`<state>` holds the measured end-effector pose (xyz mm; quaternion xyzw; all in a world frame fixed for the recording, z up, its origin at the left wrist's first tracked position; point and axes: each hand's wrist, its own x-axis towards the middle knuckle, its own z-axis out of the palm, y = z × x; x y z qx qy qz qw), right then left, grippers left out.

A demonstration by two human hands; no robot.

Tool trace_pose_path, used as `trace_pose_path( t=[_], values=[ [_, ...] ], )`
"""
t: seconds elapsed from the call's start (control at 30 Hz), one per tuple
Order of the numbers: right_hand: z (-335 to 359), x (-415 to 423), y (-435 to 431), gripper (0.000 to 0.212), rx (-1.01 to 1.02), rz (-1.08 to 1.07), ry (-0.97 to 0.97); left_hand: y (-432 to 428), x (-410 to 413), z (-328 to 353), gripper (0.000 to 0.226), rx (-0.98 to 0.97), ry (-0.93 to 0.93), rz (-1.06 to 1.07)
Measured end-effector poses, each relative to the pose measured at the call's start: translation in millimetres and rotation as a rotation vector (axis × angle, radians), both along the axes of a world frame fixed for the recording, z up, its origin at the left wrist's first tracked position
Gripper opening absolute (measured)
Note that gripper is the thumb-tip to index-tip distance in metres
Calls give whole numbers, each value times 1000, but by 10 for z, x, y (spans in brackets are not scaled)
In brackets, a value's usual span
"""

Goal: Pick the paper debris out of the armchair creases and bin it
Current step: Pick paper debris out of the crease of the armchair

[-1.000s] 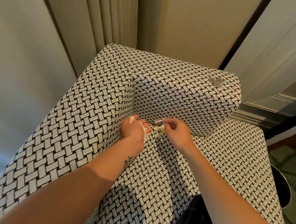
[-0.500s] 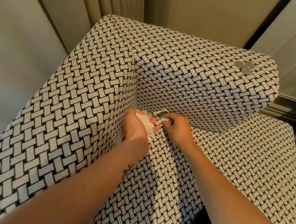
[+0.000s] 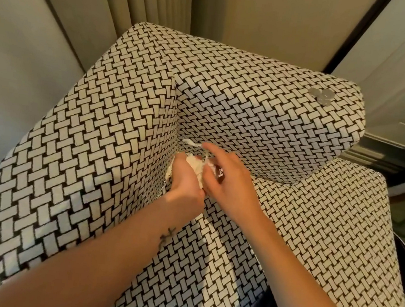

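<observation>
Partway, seemingly: left hand (image 3: 186, 181) clutches a wad of paper debris (image 3: 196, 165), right hand (image 3: 228, 178) pinches a strip (image 3: 192, 143) just above; binning remains.

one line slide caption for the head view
Both hands, left cupping paper scraps, right adding more, at an armchair crease.

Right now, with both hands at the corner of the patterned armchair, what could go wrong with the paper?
1. The left hand already holds a full wad of crumpled white paper; adding more may let pieces fall back into the crease.
2. The thin white paper strip pinched by the right hand could tear, leaving a part in the black-and-white woven armchair.
3. The small silver coins on the armrest edge may slide off if the chair is bumped.
</observation>
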<state>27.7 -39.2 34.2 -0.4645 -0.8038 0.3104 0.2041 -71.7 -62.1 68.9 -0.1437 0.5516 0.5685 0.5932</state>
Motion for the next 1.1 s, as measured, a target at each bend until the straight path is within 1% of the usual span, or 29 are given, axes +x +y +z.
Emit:
trace_pose_path(
  t=[0.03,0.07,0.2,0.3,0.33,0.4,0.5,0.6,0.7,0.77,0.8,0.87,0.93,1.0,1.1],
  values=[
    [-2,10,-32,56,37,12,-64,1,5,14,50,29,-13,-7],
    [-10,24,-54,57,79,15,-95,3,14,24,48,51,-18,-11],
    [-54,99,-49,34,264,90,-56,-16,31,90,42,41,-37,-9],
    [-122,98,11,35,353,170,-96,-20,29,62,42,-10,-5,-5],
    [-127,80,19,35,330,162,-63,-13,32,9,42,-33,32,6],
    [-128,41,28,37,194,102,64,8,29,-51,39,-107,142,37],
    [-167,-10,75,44,-10,-6,209,64,6,-101,36,-163,197,66],
    [-227,-53,187,42,-108,-67,210,96,-21,-139,27,-173,179,109],
    [-300,-108,339,39,-305,-101,195,108,-61,-163,21,-122,162,140],
    [-349,-156,455,40,-372,-103,115,128,-84,-159,19,-71,165,186],
    [-373,-177,496,39,-348,-88,32,127,-95,-170,23,-50,172,199],
    [-437,-266,581,38,-294,-24,-175,131,-114,-197,38,-32,209,193],
    [-495,-385,648,34,-293,35,-356,147,-136,-229,44,-29,255,170],
    [-538,-501,701,27,-274,69,-465,144,-152,-225,40,-39,263,135],
    [-536,-611,758,26,-285,87,-563,110,-131,-226,36,-41,330,66]
  ],
)
